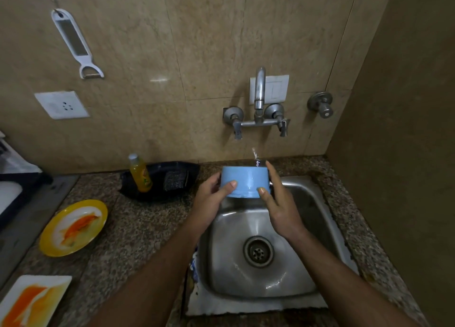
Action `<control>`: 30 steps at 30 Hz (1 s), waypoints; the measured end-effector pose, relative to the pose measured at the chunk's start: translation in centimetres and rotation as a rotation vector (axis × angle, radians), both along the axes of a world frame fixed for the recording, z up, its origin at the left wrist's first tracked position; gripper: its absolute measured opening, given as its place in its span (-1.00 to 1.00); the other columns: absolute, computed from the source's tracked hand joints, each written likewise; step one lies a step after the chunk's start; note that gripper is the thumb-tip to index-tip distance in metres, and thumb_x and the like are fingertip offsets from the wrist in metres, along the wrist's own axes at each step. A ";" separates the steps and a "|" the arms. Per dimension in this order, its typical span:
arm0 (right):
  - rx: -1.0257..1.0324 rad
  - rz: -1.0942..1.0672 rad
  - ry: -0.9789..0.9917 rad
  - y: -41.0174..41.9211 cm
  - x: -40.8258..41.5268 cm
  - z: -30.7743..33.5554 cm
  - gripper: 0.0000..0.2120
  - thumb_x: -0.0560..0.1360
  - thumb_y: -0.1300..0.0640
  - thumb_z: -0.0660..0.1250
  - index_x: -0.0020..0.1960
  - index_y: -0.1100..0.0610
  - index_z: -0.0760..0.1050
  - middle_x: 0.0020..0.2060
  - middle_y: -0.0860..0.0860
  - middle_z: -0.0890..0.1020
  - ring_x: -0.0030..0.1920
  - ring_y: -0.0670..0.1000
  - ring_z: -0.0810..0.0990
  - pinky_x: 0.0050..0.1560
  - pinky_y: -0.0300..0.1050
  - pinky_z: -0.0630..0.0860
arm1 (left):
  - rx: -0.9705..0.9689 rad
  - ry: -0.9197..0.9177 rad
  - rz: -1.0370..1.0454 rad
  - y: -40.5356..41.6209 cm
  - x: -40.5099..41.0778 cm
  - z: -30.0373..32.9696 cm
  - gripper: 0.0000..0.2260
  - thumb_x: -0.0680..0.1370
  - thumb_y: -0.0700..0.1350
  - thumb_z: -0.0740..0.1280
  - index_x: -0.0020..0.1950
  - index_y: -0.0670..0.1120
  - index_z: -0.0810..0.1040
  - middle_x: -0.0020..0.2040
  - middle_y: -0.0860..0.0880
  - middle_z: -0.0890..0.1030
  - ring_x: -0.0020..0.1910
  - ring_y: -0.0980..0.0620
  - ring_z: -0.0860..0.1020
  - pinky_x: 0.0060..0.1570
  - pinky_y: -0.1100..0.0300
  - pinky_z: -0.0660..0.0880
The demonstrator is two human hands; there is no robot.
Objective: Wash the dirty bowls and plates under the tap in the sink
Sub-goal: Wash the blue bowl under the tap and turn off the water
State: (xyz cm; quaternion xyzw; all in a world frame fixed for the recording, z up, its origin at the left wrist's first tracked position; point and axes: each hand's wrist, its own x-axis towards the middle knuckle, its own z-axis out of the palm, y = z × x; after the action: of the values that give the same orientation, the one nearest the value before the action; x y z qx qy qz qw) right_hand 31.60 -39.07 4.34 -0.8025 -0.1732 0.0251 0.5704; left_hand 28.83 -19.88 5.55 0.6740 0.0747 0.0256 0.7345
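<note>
Both hands hold a blue bowl (246, 181) over the back of the steel sink (317, 203). My left hand (211, 201) grips its left side with the thumb on the outer wall. My right hand (278, 201) holds its right side, thumb on the wall and fingers up along the far edge. A thin stream of water falls from the tap (259, 92) onto the bowl's top right. A round yellow plate (53, 243) smeared with orange lies on the counter at left. A white rectangular plate (59, 283) with orange smears sits at the bottom left corner.
A yellow dish-soap bottle (140, 174) and a scrub pad (176, 180) rest in a dark tray (157, 193) behind the sink's left side. The drain (258, 251) is open. A peeler (73, 41) hangs on the wall. A side wall stands close on the right.
</note>
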 end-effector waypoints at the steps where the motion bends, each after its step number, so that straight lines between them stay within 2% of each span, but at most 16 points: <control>1: -0.073 0.021 0.057 0.0 0.4 -0.3 -0.39 0.61 -0.16 0.20 0.59 -0.13 0.06 0.48 -0.02 0.36 0.42 -0.06 0.38 0.38 -0.07 0.36 | 0.054 0.049 -0.005 -0.2 -0.1 0.2 -0.80 0.55 -0.09 0.41 0.12 -0.13 0.61 0.03 -0.09 0.69 -0.08 0.11 0.69 -0.16 0.30 0.60; 3: -0.195 0.044 0.148 -0.2 0.6 -0.8 -0.39 0.63 -0.19 0.15 0.60 -0.12 0.02 0.52 0.00 0.31 0.44 -0.02 0.34 0.39 -0.06 0.31 | 0.066 0.151 -0.016 -0.5 -0.2 -0.4 -0.91 0.58 -0.11 0.36 0.03 -0.08 0.62 -0.11 -0.01 0.68 -0.28 0.26 0.66 -0.36 0.40 0.52; 4: -0.189 0.049 0.145 -0.3 0.5 -1.0 -0.39 0.63 -0.19 0.15 0.60 -0.12 0.01 0.51 -0.01 0.32 0.43 -0.03 0.35 0.38 -0.06 0.31 | 0.079 0.149 0.001 -0.5 -0.3 -0.6 -0.92 0.58 -0.11 0.36 0.02 -0.06 0.62 -0.14 0.03 0.68 -0.27 0.26 0.66 -0.36 0.41 0.51; 9: -0.122 0.030 0.060 -0.3 0.3 0.1 -0.39 0.64 -0.12 0.17 0.60 -0.09 0.02 0.49 -0.04 0.34 0.42 -0.06 0.36 0.39 -0.06 0.33 | 0.100 0.058 0.043 -0.5 -0.3 -0.7 -0.87 0.59 -0.11 0.33 0.06 -0.08 0.65 -0.13 0.03 0.72 -0.12 0.16 0.68 -0.21 0.36 0.54; 12: -0.139 0.060 0.073 -0.3 0.7 -0.1 -0.38 0.62 -0.17 0.17 0.60 -0.11 0.01 0.49 -0.02 0.34 0.42 -0.04 0.37 0.39 -0.04 0.33 | 0.117 0.066 0.033 -0.5 -0.5 -0.7 -0.81 0.55 -0.05 0.38 0.08 -0.12 0.66 -0.07 -0.05 0.73 -0.04 -0.02 0.69 -0.08 0.17 0.59; 15: -0.113 0.079 0.095 -0.7 0.3 -0.5 -0.35 0.57 -0.24 0.20 0.58 -0.19 0.03 0.45 -0.05 0.38 0.37 -0.05 0.43 0.38 0.06 0.40 | 0.112 0.078 0.024 -0.1 -1.1 -1.1 -0.66 0.46 0.07 0.47 0.14 -0.10 0.65 0.01 -0.09 0.72 0.03 -0.11 0.68 0.01 0.05 0.61; 17: -0.088 0.099 0.133 -0.5 0.5 -0.4 -0.36 0.58 -0.19 0.24 0.58 -0.17 0.06 0.42 -0.11 0.37 0.36 -0.06 0.42 0.37 0.06 0.40 | 0.127 0.099 0.034 0.2 -1.3 -1.1 -0.68 0.47 0.05 0.46 0.14 -0.08 0.65 0.05 -0.12 0.71 0.06 -0.13 0.67 0.07 -0.02 0.60; 19: -0.078 0.115 0.157 0.3 0.4 -0.2 -0.38 0.60 -0.09 0.28 0.58 -0.12 0.10 0.37 -0.14 0.36 0.33 -0.09 0.41 0.34 -0.05 0.38 | 0.112 0.113 0.073 0.7 -1.8 -1.4 -0.87 0.53 -0.09 0.43 0.07 -0.05 0.64 0.05 -0.10 0.71 0.00 -0.01 0.69 -0.05 0.14 0.61; 20: -0.052 0.129 0.162 0.8 0.4 0.0 -0.39 0.59 -0.05 0.29 0.57 -0.10 0.13 0.35 -0.15 0.36 0.30 -0.11 0.41 0.32 -0.10 0.38 | 0.092 0.105 0.087 0.9 -2.2 -1.4 -0.87 0.53 -0.16 0.42 0.07 -0.04 0.63 0.08 -0.11 0.69 -0.03 0.06 0.69 -0.10 0.23 0.59; 22: 0.031 0.161 0.229 2.4 0.5 0.5 -0.39 0.57 -0.03 0.33 0.55 -0.09 0.17 0.36 -0.11 0.40 0.23 -0.14 0.47 0.26 -0.13 0.43 | 0.082 0.064 0.120 1.9 -3.1 -1.6 -0.68 0.45 -0.15 0.48 0.18 -0.06 0.58 0.16 -0.12 0.66 0.03 0.08 0.67 -0.06 0.23 0.59; 24: 0.054 0.211 0.265 4.4 0.3 0.6 -0.32 0.52 -0.06 0.39 0.54 -0.05 0.17 0.35 -0.06 0.43 0.18 -0.14 0.50 0.15 -0.19 0.48 | 0.091 0.011 0.132 3.2 -4.7 -1.1 -0.48 0.35 -0.09 0.53 0.29 -0.03 0.53 0.20 -0.01 0.65 0.14 0.05 0.64 0.03 0.17 0.59; 27: 0.038 0.293 0.263 8.3 -0.4 0.8 -0.10 0.37 -0.16 0.53 0.55 0.02 0.15 0.35 -0.04 0.45 0.22 -0.08 0.52 0.17 -0.13 0.53 | 0.245 -0.020 0.192 6.2 -7.1 -0.4 -0.36 0.30 0.03 0.57 0.34 0.15 0.46 0.27 0.14 0.58 0.25 0.17 0.55 0.13 0.17 0.56; 28: 0.034 0.319 0.255 9.8 -0.8 1.2 -0.06 0.32 -0.18 0.56 0.52 0.02 0.16 0.33 -0.04 0.47 0.21 -0.11 0.54 0.18 -0.12 0.55 | 0.279 -0.023 0.227 7.4 -8.0 -0.1 -0.32 0.28 0.08 0.57 0.36 0.18 0.44 0.30 0.15 0.56 0.27 0.18 0.53 0.17 0.17 0.55; 30: 0.024 0.378 0.239 13.2 -1.9 2.0 -0.07 0.25 -0.16 0.60 0.46 -0.05 0.18 0.25 -0.11 0.48 0.15 -0.18 0.54 0.08 -0.22 0.55 | 0.310 -0.022 0.279 10.1 -9.9 0.2 -0.26 0.27 0.09 0.58 0.41 0.14 0.40 0.33 0.16 0.52 0.29 0.25 0.50 0.16 0.23 0.53</control>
State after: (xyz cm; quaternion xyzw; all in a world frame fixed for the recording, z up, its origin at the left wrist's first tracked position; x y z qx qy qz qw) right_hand 29.69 -25.89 6.38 -0.7403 -0.2518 0.2245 0.5815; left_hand 18.88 -9.79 5.80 0.7618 0.1545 0.1456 0.6120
